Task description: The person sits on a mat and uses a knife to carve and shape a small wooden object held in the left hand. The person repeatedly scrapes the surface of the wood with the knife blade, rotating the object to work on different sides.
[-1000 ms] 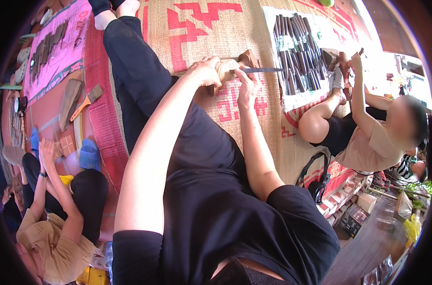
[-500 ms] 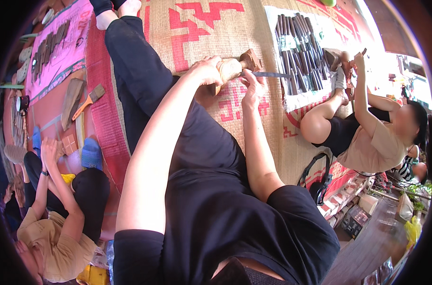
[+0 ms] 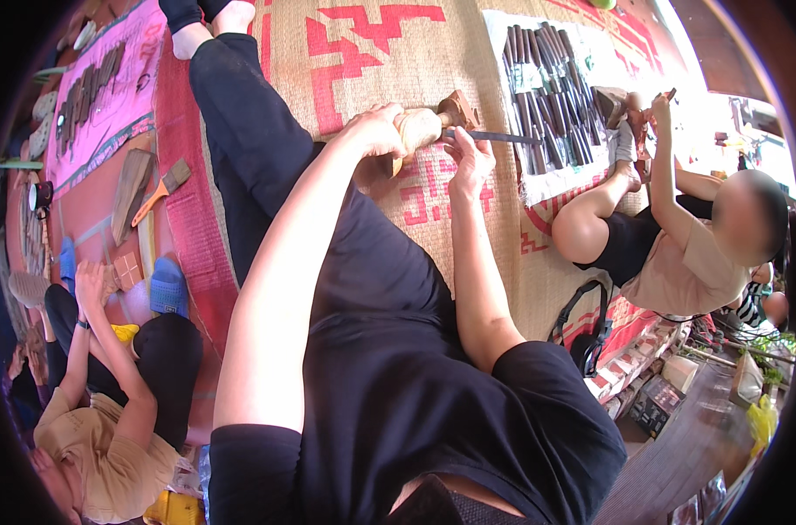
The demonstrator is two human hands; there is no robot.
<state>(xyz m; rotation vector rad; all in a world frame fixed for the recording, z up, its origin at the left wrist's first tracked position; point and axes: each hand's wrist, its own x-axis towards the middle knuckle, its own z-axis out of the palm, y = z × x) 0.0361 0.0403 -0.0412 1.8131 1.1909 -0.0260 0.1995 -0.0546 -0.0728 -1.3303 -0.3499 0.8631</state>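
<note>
Your left hand (image 3: 373, 131) is closed around a wooden mallet (image 3: 418, 128), held just above your lap over the woven mat (image 3: 363, 52). Your right hand (image 3: 470, 156) is closed on a chisel (image 3: 494, 136); its blade points away to the right, with its handle end just beside the mallet head. A small wooden block (image 3: 460, 108) sits touching the mallet's far side.

Risk: a glancing strike is likely to slip off the chisel and hit your right fingers (image 3: 457, 140), which lie close to the impact point.

Further out, a row of dark chisels (image 3: 547, 87) lies on a white cloth (image 3: 503, 35). A seated person (image 3: 678, 236) works beyond it.
</note>
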